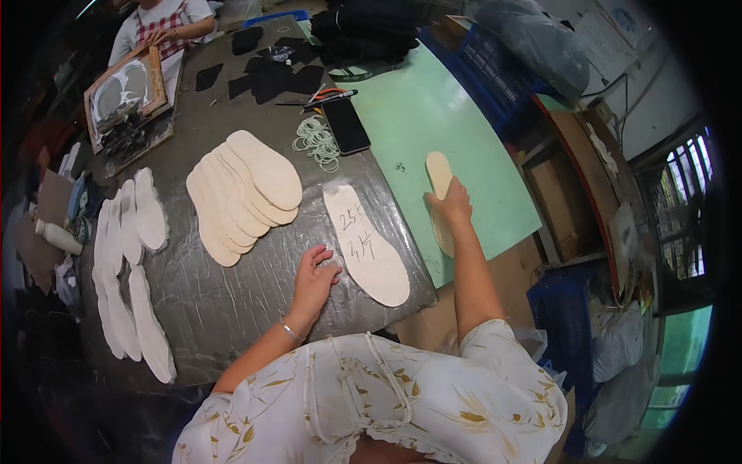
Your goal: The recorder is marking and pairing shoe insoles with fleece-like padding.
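My right hand (454, 203) grips a cream insole (438, 172) by its middle, over the green board at the right. Whether it is a single insole or a thin stack, I cannot tell. My left hand (312, 282) rests on the dark table, fingers loosely bent and apart, holding nothing. Just right of its fingertips lies a white insole (371, 251) with handwriting on it. Beyond my left hand, several cream insoles (243, 193) are fanned out in an overlapping row. Farther left lie several white fluffy-edged insoles (147, 325).
A phone (345, 125) and a bundle of pale rubber bands (317, 141) lie near the green board (495, 189). Black fabric pieces (270, 77) lie at the far end. Across the table (224, 309), another person's hand (162, 35) holds a wooden frame (158, 77). Blue crates (502, 69) stand right.
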Demonstrator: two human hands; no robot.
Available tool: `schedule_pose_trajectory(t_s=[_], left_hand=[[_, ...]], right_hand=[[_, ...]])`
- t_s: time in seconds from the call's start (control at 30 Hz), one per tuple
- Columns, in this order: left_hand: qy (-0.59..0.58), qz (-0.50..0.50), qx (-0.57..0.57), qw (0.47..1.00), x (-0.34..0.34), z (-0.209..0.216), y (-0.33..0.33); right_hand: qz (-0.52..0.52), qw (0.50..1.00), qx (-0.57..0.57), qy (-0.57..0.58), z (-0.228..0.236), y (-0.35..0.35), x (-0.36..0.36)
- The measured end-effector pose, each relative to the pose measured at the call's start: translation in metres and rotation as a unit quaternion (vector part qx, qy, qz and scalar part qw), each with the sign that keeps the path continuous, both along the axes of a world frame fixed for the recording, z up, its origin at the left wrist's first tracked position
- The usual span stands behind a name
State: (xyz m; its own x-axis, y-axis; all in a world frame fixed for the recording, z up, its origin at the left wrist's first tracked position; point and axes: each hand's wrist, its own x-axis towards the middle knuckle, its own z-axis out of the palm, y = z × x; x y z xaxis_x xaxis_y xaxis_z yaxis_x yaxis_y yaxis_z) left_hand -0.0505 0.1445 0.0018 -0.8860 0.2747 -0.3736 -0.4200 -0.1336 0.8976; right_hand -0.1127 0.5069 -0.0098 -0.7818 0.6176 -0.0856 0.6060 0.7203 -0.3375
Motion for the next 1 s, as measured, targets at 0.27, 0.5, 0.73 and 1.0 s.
schedule_pose_trajectory(t_s=[0.27,0.5,0.73,1.0], left_hand=[[-0.069,-0.002,0.056,0.996,0.004,0.009,-0.001],[-0.132,-0.006,0.084,0.988,-0.005,0.017,0.006],[-0.117,-0.003,0.087,0.989,-0.007,0.02,0.021],[-0.096,-0.032,0.132,0.986,-0.016,0.024,0.037]], right_hand=[[0.115,0.987,0.098,0.051,0.004,-0.012,-0.019],[0.162,0.904,-0.383,0.096,0.049,-0.079,0.092],[0.148,0.952,-0.264,0.044,0.044,-0.115,0.141],[0.186,0.889,-0.354,0.224,0.072,-0.088,0.077]])
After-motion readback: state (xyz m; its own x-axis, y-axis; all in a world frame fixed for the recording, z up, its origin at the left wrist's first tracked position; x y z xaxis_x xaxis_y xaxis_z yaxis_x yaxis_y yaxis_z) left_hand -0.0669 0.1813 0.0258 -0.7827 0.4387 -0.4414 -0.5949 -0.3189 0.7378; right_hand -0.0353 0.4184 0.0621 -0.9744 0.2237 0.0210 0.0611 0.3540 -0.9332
